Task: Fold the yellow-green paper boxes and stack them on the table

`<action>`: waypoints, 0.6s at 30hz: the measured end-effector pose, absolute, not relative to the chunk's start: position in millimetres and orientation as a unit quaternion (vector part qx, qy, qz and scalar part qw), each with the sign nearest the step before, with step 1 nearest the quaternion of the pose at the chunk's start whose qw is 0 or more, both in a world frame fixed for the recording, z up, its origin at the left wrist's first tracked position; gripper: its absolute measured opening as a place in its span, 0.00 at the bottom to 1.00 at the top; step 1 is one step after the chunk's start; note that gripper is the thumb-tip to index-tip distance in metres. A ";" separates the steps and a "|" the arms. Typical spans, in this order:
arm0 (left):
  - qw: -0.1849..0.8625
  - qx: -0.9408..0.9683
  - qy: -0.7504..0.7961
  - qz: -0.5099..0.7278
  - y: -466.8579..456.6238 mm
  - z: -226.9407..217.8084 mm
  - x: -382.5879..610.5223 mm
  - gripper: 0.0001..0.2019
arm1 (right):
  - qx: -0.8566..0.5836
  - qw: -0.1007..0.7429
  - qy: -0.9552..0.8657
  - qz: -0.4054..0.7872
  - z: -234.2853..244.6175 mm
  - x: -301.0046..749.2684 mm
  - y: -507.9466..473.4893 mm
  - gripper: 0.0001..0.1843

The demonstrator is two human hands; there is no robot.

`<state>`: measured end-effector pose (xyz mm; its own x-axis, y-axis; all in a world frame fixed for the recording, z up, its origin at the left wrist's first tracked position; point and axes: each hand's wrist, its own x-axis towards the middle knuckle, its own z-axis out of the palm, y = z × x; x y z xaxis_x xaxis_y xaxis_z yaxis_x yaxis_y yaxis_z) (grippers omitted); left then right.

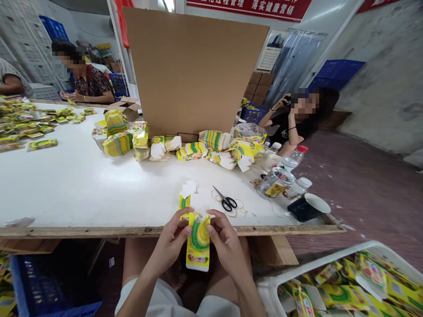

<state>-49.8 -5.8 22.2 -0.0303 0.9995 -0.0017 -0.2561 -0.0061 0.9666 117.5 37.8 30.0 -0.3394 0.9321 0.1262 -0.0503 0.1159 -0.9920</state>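
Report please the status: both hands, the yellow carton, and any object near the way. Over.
Left hand, right hand: both gripping yellow carton. Carton before table edge. Scissors lying ahead, apart from hands.

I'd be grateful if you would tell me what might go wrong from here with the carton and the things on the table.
The left hand and right hand pinch the yellow carton near its top; squeezing hard might crease it.

The scissors lie just beyond the right hand, so a careless reach could brush them.

The dark mug, near the table's corner, might get knocked off.
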 end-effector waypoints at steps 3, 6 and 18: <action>0.596 0.421 0.404 0.552 -8.8 20.0 -50.2 0.16 | -0.363 0.434 -0.621 0.543 33.9 121.8 41.8 0.11; 0.614 0.425 0.381 0.546 -11.2 20.1 -48.1 0.15 | -0.375 0.438 -0.630 0.520 33.8 123.2 43.9 0.14; 0.544 0.467 0.439 0.541 -5.3 12.3 -48.8 0.20 | -0.412 0.469 -0.648 0.435 33.5 130.9 43.9 0.17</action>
